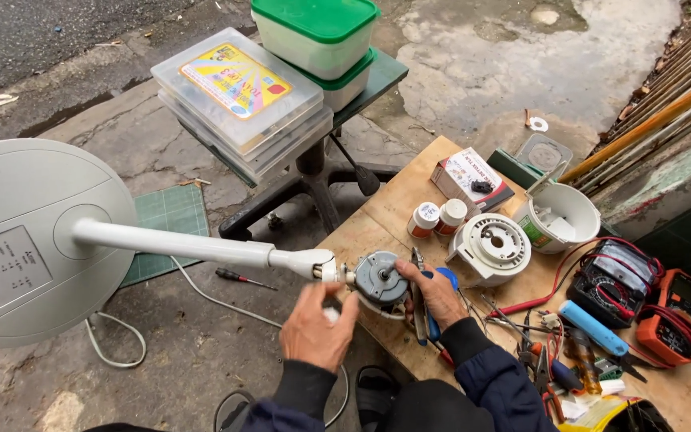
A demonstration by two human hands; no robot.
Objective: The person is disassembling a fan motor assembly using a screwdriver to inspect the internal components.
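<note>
- Up close, the left hand has its fingers curled loosely, thumb and fingertips closing on the joint where the pole meets the motor; a small white part shows under the palm, and whether it is gripped cannot be told.
- The right hand lies against the motor's far side, fingers bent and pressed together around its casing, with pliers lying just under the palm.
- The motor sits at the near edge of a wooden board, held between both hands.
- On the board lie a white fan housing, two small jars, a white tub, a carton, a multimeter with red leads, and a blue tool.
- Outdoors, cracked wet concrete surrounds the work; a stool carries stacked plastic boxes, and a screwdriver lies on the ground.
- The pole's long axis runs nearly level, left to right, from the round fan base tipped on its side at left to the motor, which points right toward the board.
</note>
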